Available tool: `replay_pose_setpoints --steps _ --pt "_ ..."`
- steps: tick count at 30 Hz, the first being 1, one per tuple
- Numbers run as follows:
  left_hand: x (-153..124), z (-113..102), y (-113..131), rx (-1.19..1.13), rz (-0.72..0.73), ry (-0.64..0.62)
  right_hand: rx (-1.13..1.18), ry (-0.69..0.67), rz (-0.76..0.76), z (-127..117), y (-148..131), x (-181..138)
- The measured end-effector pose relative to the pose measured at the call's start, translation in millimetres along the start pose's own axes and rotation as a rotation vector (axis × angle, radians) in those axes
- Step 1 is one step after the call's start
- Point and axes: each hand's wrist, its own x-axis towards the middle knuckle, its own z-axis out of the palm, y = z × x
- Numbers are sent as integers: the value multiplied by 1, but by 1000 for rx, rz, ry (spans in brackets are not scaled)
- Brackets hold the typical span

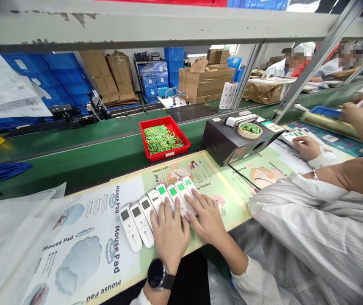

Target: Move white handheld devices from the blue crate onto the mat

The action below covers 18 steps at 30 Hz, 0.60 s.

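White devices (141,222) abreast, screen ends pointing away

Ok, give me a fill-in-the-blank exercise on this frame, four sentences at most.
1. The red tray on the belt holds small ____ cylinders.
2. The left hand and right hand rest flat on a row of ____ devices.
3. The black watch sits on the ____ wrist.
4. The printed sheet under the devices reads "Mouse ____".
Missing: green; white; left; Pad.
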Motion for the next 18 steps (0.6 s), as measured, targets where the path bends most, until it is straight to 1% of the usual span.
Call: replay_pose_setpoints --steps 4,7,9,12,14,15,16,18 --pt "4 -4 0 -9 38 1 19 8 -9 -1 -1 3" --pt "-1 -4 -3 -67 71 -27 1 5 -20 -3 -2 -7" --pt "-4 -3 -1 -127 89 -63 -11 10 -2 -2 1 -17" --pt "-1 -1 13 -233 162 -153 6 29 54 1 12 -29" --pt "3 -3 22 -298 200 -221 34 73 108 3 19 -33" --pt "4 -5 25 -325 203 -233 47 114 139 3 20 -34" --pt "4 -9 24 -343 190 -219 59 171 165 4 20 -34" --pt "-5 -20 14 -342 110 -112 95 299 174 3 11 -34"
